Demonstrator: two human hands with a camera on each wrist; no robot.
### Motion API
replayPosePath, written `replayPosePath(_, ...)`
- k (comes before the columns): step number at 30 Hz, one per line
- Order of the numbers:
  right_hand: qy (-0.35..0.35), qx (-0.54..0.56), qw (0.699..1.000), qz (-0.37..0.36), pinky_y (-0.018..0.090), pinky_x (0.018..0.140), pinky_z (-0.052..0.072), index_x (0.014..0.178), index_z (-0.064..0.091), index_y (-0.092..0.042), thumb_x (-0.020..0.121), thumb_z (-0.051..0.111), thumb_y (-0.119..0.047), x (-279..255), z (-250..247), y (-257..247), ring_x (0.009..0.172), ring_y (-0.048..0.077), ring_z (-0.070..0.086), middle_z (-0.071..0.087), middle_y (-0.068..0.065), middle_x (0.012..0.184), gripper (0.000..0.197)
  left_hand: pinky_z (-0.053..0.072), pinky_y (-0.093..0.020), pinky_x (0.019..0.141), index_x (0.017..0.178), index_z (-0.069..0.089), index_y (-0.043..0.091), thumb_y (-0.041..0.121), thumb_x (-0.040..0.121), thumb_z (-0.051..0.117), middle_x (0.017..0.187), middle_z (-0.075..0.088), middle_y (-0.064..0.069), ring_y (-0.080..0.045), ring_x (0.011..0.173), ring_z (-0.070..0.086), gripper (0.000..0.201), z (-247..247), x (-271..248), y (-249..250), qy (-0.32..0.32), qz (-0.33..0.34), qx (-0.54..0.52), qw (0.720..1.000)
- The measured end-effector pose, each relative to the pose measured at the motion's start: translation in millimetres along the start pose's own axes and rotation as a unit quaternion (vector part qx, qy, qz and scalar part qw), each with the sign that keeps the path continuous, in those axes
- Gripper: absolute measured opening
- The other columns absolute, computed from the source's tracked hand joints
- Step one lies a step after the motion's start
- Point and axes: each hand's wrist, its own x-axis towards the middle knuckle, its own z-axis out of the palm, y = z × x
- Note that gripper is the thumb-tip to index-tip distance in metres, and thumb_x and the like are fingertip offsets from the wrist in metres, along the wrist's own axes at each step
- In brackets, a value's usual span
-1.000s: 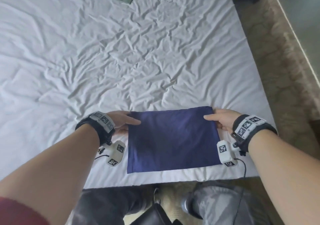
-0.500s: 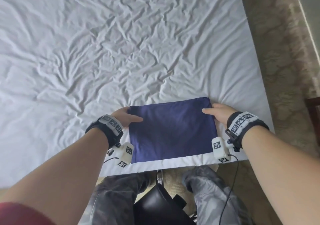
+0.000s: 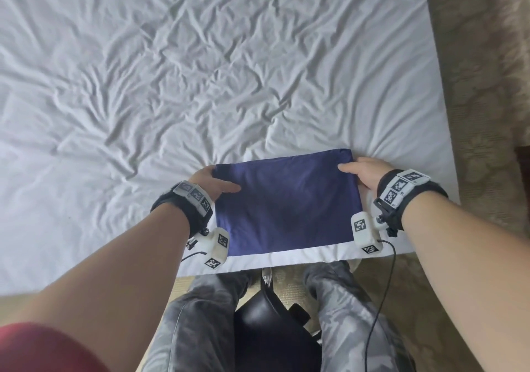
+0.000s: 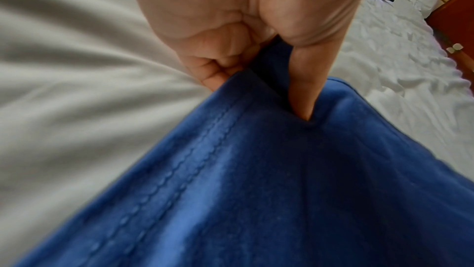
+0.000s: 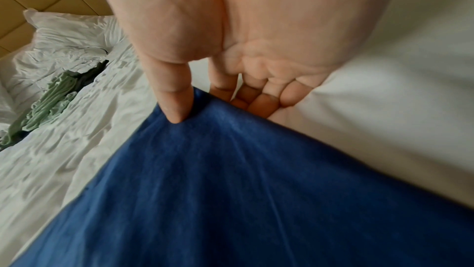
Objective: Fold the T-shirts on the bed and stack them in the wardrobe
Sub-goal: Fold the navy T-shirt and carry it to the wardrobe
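Observation:
A folded navy blue T-shirt point(image 3: 286, 202) lies as a flat rectangle near the front edge of the white bed point(image 3: 200, 85). My left hand point(image 3: 213, 184) holds its left edge, thumb on top and fingers tucked beneath, as the left wrist view shows point(image 4: 256, 72). My right hand point(image 3: 362, 173) holds the right edge the same way, thumb pressed on the cloth point(image 5: 177, 109) and fingers under it. The blue T-shirt point(image 4: 282, 190) fills the lower half of both wrist views point(image 5: 231, 190).
A heap of green and dark clothes point(image 5: 51, 97) lies farther up the bed near a white pillow point(image 5: 71, 30). Patterned carpet point(image 3: 487, 85) runs along the bed's right side. My legs point(image 3: 338, 314) stand at the bed's front edge, with a dark object point(image 3: 266, 328) between them.
The folded blue T-shirt has slid closer to the bed's front edge with both hands holding its sides. The head view has tilted down, so the clothes heap left that view.

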Motion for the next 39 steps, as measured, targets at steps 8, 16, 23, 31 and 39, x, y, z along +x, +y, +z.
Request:
replayPosePath(8, -0.018, -0.057, 0.998, -0.007, 0.035, 0.093, 0.053, 0.096, 0.065, -0.017, 0.084, 0.077, -0.034, 0, -3, -14, 0.093, 0.024, 0.069, 0.072, 0.003, 0.097, 0.024, 0.057, -0.042, 0.096, 0.123, 0.069, 0.022, 0.044, 0.021, 0.095, 0.108, 0.077, 0.001, -0.023, 0.098, 0.073, 0.108, 4, 6, -6, 0.087, -0.025, 0.05, 0.995)
replayPosePath(16, -0.033, -0.066, 0.996, -0.052, 0.04, 0.095, 0.053, 0.096, 0.071, -0.014, 0.076, 0.074, -0.035, -52, -70, -15, 0.095, 0.028, 0.069, 0.074, 0.007, 0.097, 0.029, 0.061, -0.048, 0.089, 0.118, 0.072, 0.015, 0.041, 0.037, 0.097, 0.099, 0.078, -0.006, -0.028, 0.09, 0.075, 0.088, 30, -74, 57, 0.105, -0.017, 0.083, 0.991)
replayPosePath(23, 0.075, -0.014, 0.991, -0.107, 0.035, 0.078, 0.048, 0.094, 0.065, -0.015, 0.092, 0.068, -0.024, -145, -231, -68, 0.09, 0.029, 0.064, 0.069, 0.011, 0.096, 0.009, 0.057, -0.055, 0.095, 0.109, 0.074, 0.019, 0.04, 0.034, 0.091, 0.1, 0.079, -0.008, -0.03, 0.098, 0.074, 0.08, 90, -180, 259, 0.036, 0.136, 0.103, 0.985)
replayPosePath(31, 0.178, 0.124, 0.959, -0.182, 0.021, 0.049, 0.041, 0.101, 0.059, -0.017, 0.1, 0.059, -0.014, -279, -336, -156, 0.066, 0.015, 0.055, 0.062, 0.005, 0.09, 0.004, 0.055, -0.063, 0.092, 0.1, 0.074, 0.013, 0.04, 0.035, 0.094, 0.101, 0.076, -0.019, -0.041, 0.101, 0.072, 0.073, 99, -279, 445, -0.012, 0.285, 0.124, 0.95)
replayPosePath(39, 0.283, 0.2, 0.908, -0.235, 0.024, 0.053, 0.047, 0.107, 0.06, -0.017, 0.101, 0.057, -0.013, -397, -365, -207, 0.053, 0.015, 0.065, 0.068, 0.005, 0.091, 0.008, 0.059, -0.053, 0.09, 0.104, 0.072, 0.006, 0.021, 0.054, 0.095, 0.101, 0.075, -0.021, -0.036, 0.094, 0.073, 0.057, 81, -366, 554, -0.082, 0.404, 0.113, 0.904)
